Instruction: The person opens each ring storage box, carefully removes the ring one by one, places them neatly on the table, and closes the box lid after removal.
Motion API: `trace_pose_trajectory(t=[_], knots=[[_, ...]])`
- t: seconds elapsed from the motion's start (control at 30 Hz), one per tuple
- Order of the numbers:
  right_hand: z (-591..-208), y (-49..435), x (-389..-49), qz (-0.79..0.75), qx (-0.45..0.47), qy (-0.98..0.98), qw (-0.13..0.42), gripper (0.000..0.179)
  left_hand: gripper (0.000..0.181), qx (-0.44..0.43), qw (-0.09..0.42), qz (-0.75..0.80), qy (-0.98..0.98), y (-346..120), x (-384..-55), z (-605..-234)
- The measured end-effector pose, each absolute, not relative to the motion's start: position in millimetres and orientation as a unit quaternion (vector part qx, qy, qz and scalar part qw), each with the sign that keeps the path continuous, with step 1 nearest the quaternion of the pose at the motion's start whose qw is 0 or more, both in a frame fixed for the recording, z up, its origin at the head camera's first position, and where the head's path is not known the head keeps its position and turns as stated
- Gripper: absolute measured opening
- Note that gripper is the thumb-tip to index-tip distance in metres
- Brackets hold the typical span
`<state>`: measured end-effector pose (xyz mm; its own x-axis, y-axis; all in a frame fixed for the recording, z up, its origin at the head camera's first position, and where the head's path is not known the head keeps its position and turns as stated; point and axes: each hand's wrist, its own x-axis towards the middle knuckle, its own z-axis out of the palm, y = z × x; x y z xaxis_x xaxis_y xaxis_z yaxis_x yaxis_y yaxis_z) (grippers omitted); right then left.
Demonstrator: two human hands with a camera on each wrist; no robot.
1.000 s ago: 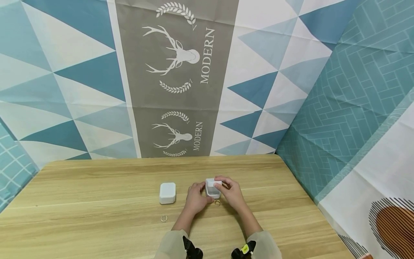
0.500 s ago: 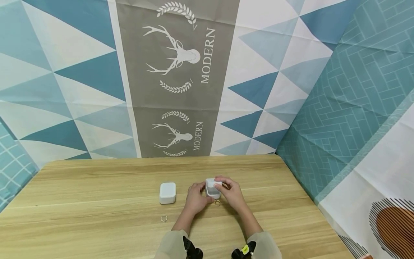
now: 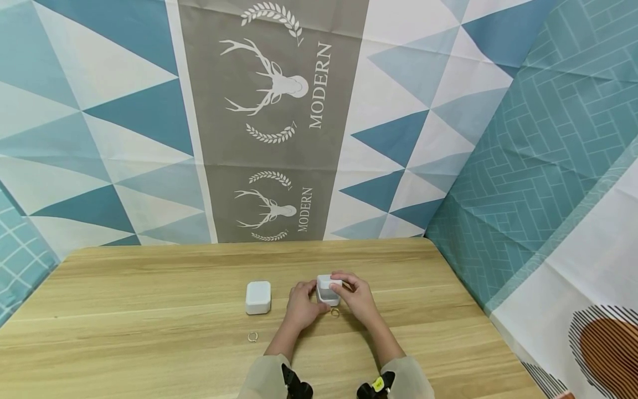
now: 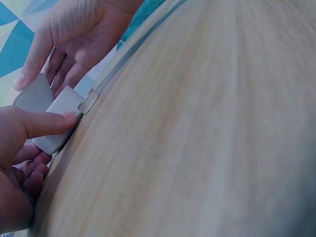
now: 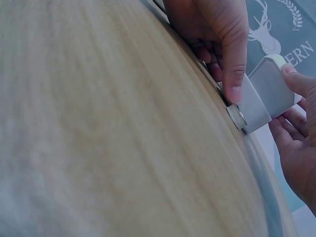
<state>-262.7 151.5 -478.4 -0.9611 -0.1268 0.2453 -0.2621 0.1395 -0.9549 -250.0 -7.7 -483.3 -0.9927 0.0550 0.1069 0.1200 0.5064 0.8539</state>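
A small white ring box (image 3: 327, 297) stands on the wooden table with its hinged lid (image 5: 271, 85) raised partway. My left hand (image 3: 301, 306) holds the base (image 4: 63, 107) from the left, its thumb along the front. From the right, my right hand (image 3: 360, 299) pinches the lid between thumb and fingers. A gold ring (image 3: 335, 312) lies at the front of this box, close to the left thumb tip. The inside of the box is hidden in the wrist views.
To the left, a second white box (image 3: 258, 297) sits closed on the table (image 3: 149, 310). Another ring (image 3: 252, 337) lies in front of it. Behind the table's far edge hangs a patterned cloth (image 3: 269, 138), and more cloth (image 3: 538, 166) runs down the right side.
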Motion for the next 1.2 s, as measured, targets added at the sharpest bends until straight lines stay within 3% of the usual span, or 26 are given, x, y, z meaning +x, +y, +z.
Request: trace_pose_trajectory(t=[0.6,0.87,1.2], knots=[[-477,153,-263,0.641,0.114,-0.759,0.034,0.025,0.071,-0.052,0.025,-0.495,-0.867,-8,-249,-483],[-455,149,-249,0.632,0.124,-0.764,0.029,0.025,0.072,-0.055,0.025,-0.495,-0.867,-9,-248,-482],[-475,153,-261,0.642,0.122,-0.756,0.037,0.024,0.073,-0.056,0.025,-0.493,-0.868,-8,-249,-483]])
